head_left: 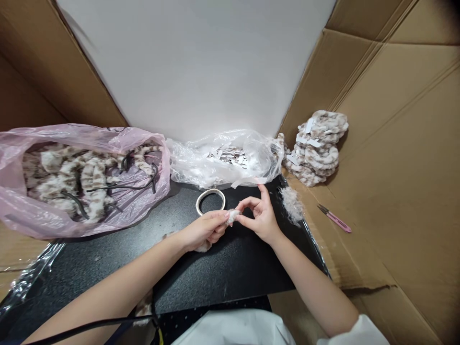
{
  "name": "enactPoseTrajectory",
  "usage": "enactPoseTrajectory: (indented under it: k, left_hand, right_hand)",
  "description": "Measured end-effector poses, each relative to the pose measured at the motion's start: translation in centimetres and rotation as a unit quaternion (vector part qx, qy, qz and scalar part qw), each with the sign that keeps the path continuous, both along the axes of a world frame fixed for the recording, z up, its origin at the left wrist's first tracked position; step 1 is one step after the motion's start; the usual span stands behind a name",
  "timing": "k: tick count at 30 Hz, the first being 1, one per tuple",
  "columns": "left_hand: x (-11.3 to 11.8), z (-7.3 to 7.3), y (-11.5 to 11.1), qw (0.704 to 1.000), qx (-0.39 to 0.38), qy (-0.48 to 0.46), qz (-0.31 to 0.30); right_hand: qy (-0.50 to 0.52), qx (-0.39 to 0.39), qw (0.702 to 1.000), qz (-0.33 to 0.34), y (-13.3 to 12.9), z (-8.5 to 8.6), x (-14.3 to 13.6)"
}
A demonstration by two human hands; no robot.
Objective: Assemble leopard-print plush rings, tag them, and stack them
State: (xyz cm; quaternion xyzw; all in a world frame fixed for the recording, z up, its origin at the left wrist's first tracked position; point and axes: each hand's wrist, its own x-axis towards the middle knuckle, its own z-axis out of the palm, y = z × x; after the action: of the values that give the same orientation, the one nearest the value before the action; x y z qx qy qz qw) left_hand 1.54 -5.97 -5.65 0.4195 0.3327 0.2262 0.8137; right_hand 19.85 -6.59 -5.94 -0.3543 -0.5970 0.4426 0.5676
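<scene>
Over the black tabletop, my left hand [210, 227] is closed around a furry white-and-brown strip [233, 216], part of which hangs below the palm. My right hand [262, 215] pinches the strip's tip between thumb and a finger, its index finger raised. A short whitish strip, looking like tape [249, 182], lies by that raised fingertip; whether it sticks to the finger I cannot tell. Just beyond the left hand lies a roll of tape [198, 207].
A pink plastic bag [158, 182] at left holds furry pieces with black cords. Behind the tape, a clear bag [187, 167] contains small white-and-dark pieces. At right are stacked furry bundles [319, 148], whitish fluff [292, 205] and pink-handled snips [338, 220]. Cardboard walls [406, 167] flank the table.
</scene>
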Motion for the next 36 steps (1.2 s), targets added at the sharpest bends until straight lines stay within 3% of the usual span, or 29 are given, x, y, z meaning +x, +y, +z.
enactPoseTrajectory:
  k: [5, 7, 9, 11, 13, 15, 18, 24, 36]
  left_hand:
    - [0.2, 0.0, -0.2, 0.998, 0.047, 0.006, 0.032]
    - [0.3, -0.1, -0.3, 0.997, 0.060, 0.007, 0.037]
    - [0.5, -0.4, -0.4, 0.997, 0.064, 0.003, 0.036]
    - [0.6, -0.8, -0.4, 0.997, 0.066, -0.003, 0.032]
    - [0.7, -1.0, -0.4, 0.997, 0.070, -0.005, 0.033]
    - [0.8, -1.0, -0.5, 0.996, 0.086, -0.002, 0.035]
    - [0.8, -0.5, -0.8, 0.992, 0.124, 0.015, 0.030]
    - [0.5, 0.7, -1.1, 0.966, 0.236, 0.102, 0.017]
    - [-0.2, 1.0, -0.6, 0.888, 0.423, 0.169, -0.051]
  right_hand:
    - [0.024, 0.090, 0.987, -0.131, -0.2, 3.4, 3.4]
    - [0.059, 0.086, 0.990, -0.099, -0.7, 5.0, 4.6]
    - [0.069, 0.047, 0.997, -0.003, -1.4, 5.7, 4.9]
    - [0.010, -0.042, 0.993, 0.109, -1.8, 5.5, 4.0]
    - [-0.087, -0.133, 0.973, 0.167, -2.0, 4.6, 2.4]
    - [-0.163, -0.146, 0.964, 0.153, -2.0, 3.5, 0.6]
    - [-0.225, -0.092, 0.965, 0.098, -1.8, 2.4, -1.0]
    - [-0.218, -0.072, 0.973, 0.033, -2.0, 2.0, -1.3]
    - [-0.228, -0.159, 0.960, 0.024, -1.9, 1.1, -1.3]
